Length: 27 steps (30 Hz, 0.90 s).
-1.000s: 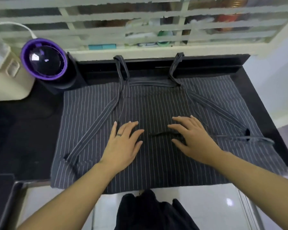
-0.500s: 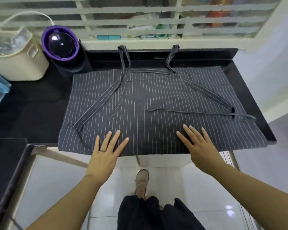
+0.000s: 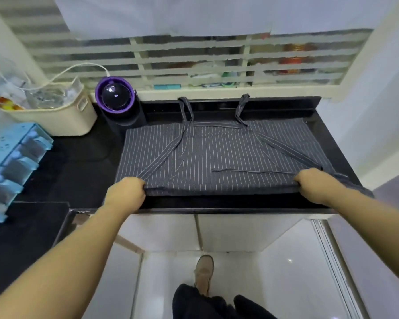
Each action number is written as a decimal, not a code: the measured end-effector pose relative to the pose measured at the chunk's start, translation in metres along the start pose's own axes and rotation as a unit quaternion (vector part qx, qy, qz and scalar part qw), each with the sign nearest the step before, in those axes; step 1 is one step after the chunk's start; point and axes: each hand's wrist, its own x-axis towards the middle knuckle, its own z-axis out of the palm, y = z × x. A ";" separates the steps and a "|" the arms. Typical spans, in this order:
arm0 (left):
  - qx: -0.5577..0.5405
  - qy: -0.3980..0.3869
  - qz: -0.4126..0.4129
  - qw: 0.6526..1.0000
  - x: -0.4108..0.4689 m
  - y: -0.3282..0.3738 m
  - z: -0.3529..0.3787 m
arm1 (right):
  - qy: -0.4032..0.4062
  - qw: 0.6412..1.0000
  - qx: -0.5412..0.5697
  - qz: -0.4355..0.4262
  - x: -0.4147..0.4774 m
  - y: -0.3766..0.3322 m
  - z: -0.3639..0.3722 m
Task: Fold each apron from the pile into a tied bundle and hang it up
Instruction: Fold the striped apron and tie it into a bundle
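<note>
Gripping the near edge of one dark pinstriped apron [image 3: 228, 155], both ends at once. Left grip [image 3: 124, 194] closed on the near-left corner, fingers curled under the cloth. Right grip [image 3: 316, 183] closed on the near-right corner, same way.

Apron spread flat on the black bench [image 3: 78, 162], near edge looking doubled over and set back from the front lip.

Two strap ends at the far side, climbing the raised back ledge: left strap [image 3: 185, 109], right strap [image 3: 241, 107].

Two broad ties lying on top of the cloth, running diagonally from the far middle toward the near corners: left tie [image 3: 164, 157], right tie [image 3: 293, 155].

One thin cord [image 3: 251, 172] across the right half, roughly parallel to the near edge.

Some cloth trailing past the right wrist at the bench corner.

Just beside the apron's far-left corner: one black cylinder [image 3: 115, 97] with a purple rim.

Further left: one cream basket [image 3: 62, 116], clear bags inside, one white cable [image 3: 78, 66] looping above.

At the far left: one blue drawer unit [image 3: 12, 162].

Below, on the pale floor: one tan shoe [image 3: 204, 270].
</note>
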 end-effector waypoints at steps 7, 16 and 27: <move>0.133 -0.208 0.037 0.968 0.048 0.008 -0.070 | -0.181 0.973 -0.137 0.047 0.027 0.003 -0.070; 0.119 -0.063 0.031 0.990 0.137 0.003 -0.048 | -0.036 0.993 -0.060 0.098 0.107 0.010 -0.069; -0.067 0.039 0.134 0.988 0.203 -0.006 -0.007 | 0.161 0.974 0.133 0.084 0.158 0.002 -0.015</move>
